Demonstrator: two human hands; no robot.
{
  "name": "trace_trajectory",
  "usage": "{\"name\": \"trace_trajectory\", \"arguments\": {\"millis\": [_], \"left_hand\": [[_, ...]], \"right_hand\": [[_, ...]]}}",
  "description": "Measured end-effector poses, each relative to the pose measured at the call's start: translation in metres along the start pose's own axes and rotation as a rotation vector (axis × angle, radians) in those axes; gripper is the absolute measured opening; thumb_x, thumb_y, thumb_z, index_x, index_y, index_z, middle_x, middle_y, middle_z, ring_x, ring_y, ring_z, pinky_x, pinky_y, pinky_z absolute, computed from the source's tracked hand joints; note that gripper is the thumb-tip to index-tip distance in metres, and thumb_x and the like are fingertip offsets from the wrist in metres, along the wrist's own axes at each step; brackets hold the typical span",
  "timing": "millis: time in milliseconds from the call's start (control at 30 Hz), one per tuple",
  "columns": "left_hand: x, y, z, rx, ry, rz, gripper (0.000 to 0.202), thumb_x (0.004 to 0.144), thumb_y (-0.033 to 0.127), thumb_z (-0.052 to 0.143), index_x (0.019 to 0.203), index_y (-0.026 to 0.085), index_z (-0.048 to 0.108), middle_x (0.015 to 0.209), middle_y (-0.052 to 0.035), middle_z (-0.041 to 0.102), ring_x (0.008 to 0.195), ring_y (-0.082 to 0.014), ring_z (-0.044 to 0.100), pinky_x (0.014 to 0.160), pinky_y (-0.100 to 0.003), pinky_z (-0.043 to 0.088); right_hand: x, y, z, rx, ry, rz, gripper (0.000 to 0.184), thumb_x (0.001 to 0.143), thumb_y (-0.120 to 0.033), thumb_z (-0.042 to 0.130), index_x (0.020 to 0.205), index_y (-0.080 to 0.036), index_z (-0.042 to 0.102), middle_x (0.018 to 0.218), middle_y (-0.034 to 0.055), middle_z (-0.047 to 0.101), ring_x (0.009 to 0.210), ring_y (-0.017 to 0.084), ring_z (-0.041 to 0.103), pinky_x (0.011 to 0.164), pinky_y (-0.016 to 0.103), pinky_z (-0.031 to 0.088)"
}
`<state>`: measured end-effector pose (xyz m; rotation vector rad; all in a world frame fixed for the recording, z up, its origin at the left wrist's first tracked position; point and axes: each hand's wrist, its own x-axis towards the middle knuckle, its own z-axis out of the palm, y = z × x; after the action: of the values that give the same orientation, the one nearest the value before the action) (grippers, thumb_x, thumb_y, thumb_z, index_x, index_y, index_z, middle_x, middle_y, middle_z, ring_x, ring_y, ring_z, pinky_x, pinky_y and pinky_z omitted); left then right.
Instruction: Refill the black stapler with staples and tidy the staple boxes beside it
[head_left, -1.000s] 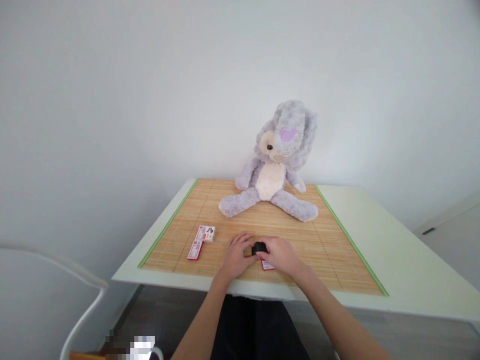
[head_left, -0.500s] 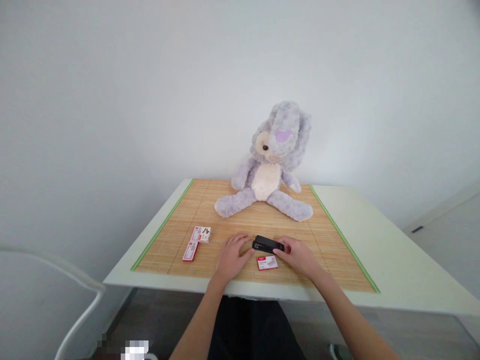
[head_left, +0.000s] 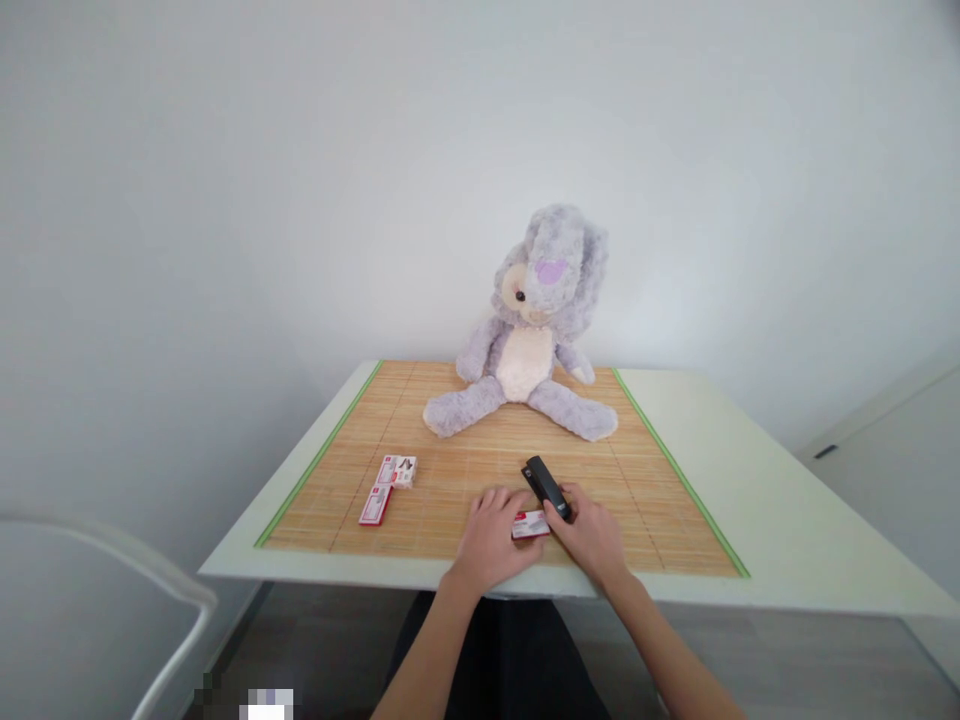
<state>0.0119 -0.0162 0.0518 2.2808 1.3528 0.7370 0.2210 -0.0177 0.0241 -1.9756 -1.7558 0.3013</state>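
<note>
A black stapler (head_left: 547, 484) lies slanted on the bamboo mat. My right hand (head_left: 594, 532) is closed around its near end, with the thumb on the near side. Just in front of it, a small red and white box (head_left: 531, 524) lies flat. My left hand (head_left: 491, 535) reaches around the left end of this box, fingers above and thumb below. Its fingers look apart, and part of the box is hidden by the hand. Whether the left fingertips touch the box is hard to tell.
A grey plush toy (head_left: 525, 365) sits at the back of the bamboo mat (head_left: 450, 470) against the wall. Several small red and white boxes (head_left: 376, 504) lie together on the left. The mat covers part of a white table (head_left: 765, 480).
The stapler has turned from lying nearly crosswise to a steeper slant, with my right hand on it. My left hand has moved right, from beside the stapler to the small box.
</note>
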Motion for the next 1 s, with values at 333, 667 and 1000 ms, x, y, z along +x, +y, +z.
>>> {"name": "trace_trajectory", "arguments": {"millis": [333,667,1000], "left_hand": [[0.009,-0.016,0.006,0.111,0.124,-0.263,0.036,0.097,0.045,0.055,0.127,0.028,0.064,0.117,-0.0121,0.064,0.115,-0.034,0.06,0.102,-0.05,0.041],[0.004,-0.051,-0.03,0.023,-0.074,-0.136,0.077,0.067,0.053,0.087,0.137,0.033,0.062,0.128,-0.0077,0.069,0.118,-0.0328,0.065,0.099,-0.042,0.048],[0.008,-0.036,-0.013,0.017,-0.067,-0.096,0.067,0.067,0.057,0.088,0.127,0.036,0.066,0.122,-0.0047,0.069,0.119,-0.0328,0.061,0.098,-0.042,0.041]], "right_hand": [[-0.002,0.0,-0.003,0.054,-0.06,-0.082,0.048,0.096,-0.055,0.058,0.135,-0.028,0.059,0.071,-0.001,0.073,0.072,0.026,0.071,0.061,0.03,0.034],[-0.001,0.008,-0.003,0.165,-0.21,-0.161,0.061,0.083,-0.052,0.072,0.136,-0.025,0.059,0.064,-0.0062,0.069,0.061,0.02,0.066,0.06,0.029,0.037],[-0.003,0.01,-0.005,0.199,-0.253,-0.267,0.055,0.087,-0.049,0.072,0.135,-0.025,0.059,0.065,-0.0067,0.063,0.06,0.018,0.062,0.061,0.029,0.036]]}}
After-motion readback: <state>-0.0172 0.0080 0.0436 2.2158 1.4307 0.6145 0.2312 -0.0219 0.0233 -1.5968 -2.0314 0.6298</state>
